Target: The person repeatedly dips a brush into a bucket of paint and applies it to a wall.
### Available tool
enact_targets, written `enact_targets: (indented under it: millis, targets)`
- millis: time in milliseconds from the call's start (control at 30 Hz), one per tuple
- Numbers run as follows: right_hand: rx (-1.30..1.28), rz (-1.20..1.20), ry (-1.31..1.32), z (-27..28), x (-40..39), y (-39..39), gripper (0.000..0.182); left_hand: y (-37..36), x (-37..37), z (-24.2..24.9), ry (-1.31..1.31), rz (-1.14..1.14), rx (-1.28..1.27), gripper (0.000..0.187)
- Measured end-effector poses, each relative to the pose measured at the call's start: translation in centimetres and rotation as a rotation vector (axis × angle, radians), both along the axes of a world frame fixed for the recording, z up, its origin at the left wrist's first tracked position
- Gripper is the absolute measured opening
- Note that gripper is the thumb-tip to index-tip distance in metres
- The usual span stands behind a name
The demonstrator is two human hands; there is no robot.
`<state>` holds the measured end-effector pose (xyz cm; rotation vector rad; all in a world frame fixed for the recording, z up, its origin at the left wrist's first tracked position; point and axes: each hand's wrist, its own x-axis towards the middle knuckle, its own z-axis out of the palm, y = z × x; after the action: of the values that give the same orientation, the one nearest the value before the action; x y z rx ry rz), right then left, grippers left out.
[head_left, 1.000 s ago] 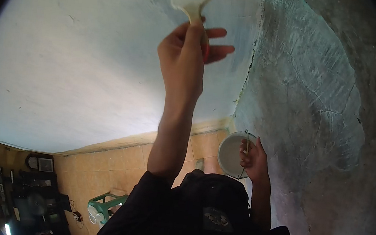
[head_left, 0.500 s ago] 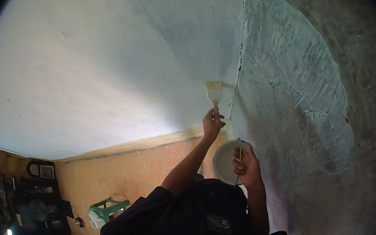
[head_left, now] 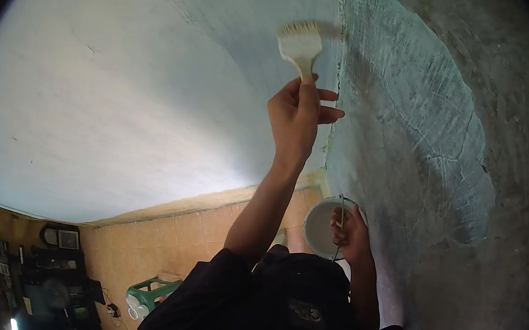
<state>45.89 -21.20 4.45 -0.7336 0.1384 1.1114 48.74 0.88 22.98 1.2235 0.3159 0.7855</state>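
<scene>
Two hands are busy near the wall corner (head_left: 336,75): the left hand (head_left: 296,120) is clenched round a paintbrush (head_left: 299,44), bristles just left of that corner, while the right hand (head_left: 351,230) grips the bucket (head_left: 319,227) handle below it. Mid-stroke, I judge; next calls for steady pressure along the seam.

Wall corner (head_left: 338,76) — open room leftward

A wide pale-bristled paintbrush with a light wooden handle (head_left: 300,45) is being gripped by the left hand (head_left: 297,118) and pressed, bristles up, against the pale blue painted wall (head_left: 122,97), just beside the cracked corner seam (head_left: 339,56). A round white paint bucket (head_left: 319,226) is being held by its thin wire handle in the right hand (head_left: 351,232), low beside the rough grey-green plaster wall (head_left: 426,118). Orange floor tiles (head_left: 165,232) are being shown below.
</scene>
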Motion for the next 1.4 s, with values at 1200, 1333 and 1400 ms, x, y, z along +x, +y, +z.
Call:
enact_targets:
  millis: [1200,1333,1400]
  targets:
    - [-0.017,0.025,-0.031,-0.1,0.4,-0.2,0.05,-1.1,1.6,-21.9,0.408,-0.069,-0.088,0.041]
    - [0.026,0.031,-0.046,-0.9,0.4,-0.6,0.054,1.2,2.4,-18.0,0.357,-0.081,-0.324,0.036]
    - [0.002,0.02,-0.029,-1.0,0.2,-0.6,0.053,2.7,2.3,-11.6,0.244,-0.065,-0.275,0.037]
